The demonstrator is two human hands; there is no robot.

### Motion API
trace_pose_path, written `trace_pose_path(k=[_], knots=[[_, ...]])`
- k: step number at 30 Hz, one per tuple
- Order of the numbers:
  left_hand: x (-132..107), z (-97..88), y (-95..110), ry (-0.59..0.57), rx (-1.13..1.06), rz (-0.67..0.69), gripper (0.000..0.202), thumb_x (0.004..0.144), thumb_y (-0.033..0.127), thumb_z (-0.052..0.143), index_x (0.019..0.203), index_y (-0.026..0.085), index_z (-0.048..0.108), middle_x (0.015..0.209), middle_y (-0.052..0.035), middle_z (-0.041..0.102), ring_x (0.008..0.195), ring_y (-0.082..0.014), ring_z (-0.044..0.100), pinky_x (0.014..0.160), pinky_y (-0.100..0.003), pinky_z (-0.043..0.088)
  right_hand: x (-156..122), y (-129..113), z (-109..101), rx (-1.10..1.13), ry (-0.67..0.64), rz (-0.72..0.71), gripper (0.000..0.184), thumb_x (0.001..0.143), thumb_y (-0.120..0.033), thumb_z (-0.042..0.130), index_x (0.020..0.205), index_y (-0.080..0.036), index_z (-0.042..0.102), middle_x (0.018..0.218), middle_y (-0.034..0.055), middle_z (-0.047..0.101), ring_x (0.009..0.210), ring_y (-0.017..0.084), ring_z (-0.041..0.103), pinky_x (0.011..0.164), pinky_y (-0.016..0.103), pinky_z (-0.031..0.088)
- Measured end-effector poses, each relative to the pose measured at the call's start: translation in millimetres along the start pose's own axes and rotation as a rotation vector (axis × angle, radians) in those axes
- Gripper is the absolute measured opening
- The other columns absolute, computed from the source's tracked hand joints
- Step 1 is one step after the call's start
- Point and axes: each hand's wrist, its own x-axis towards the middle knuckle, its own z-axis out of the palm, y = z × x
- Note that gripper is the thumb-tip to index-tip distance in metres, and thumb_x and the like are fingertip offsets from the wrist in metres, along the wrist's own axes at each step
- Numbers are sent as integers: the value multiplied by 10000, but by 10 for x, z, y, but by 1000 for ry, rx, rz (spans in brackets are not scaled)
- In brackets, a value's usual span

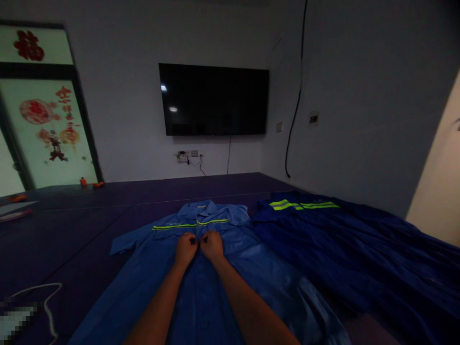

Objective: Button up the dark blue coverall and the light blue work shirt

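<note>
A light blue work shirt (pixel 212 292) with a thin yellow-green stripe across the chest lies spread face up, its collar pointing away from me. My left hand (pixel 186 249) and my right hand (pixel 212 245) meet at the front placket, just under the stripe. Both have their fingers closed in a pinch on the shirt's front edges. Whether a button sits between the fingertips is too dark and small to tell. To the right lies a darker blue work garment (pixel 334 254) with wide yellow-green reflective bands, close against the shirt's sleeve.
Both garments rest on a dark purple surface (pixel 89 230). A white cable (pixel 46 302) curls at the lower left, and small orange objects (pixel 83 181) sit at the far left edge. Behind, a television (pixel 215 100) hangs on the wall, with a black cable (pixel 298 96) dangling at right.
</note>
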Motion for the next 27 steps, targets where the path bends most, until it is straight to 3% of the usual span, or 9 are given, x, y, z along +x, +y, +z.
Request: trace_pose_path(k=[12, 27], knots=[[-99, -59, 182, -111, 321, 31, 154, 777, 116, 424, 748, 142, 573, 813, -67, 578, 770, -151, 552, 645, -232, 352, 22, -7, 18, 20, -19, 13, 176, 727, -253, 520, 692, -167, 670, 749, 68, 677, 742, 159, 599, 671, 213, 391], [-71, -27, 129, -138, 282, 97, 181, 758, 69, 415, 664, 122, 560, 737, -61, 547, 681, -130, 517, 626, -224, 348, 17, -7, 29, 10, -17, 10, 175, 743, -249, 519, 702, -184, 676, 707, 55, 674, 714, 148, 601, 649, 199, 391]])
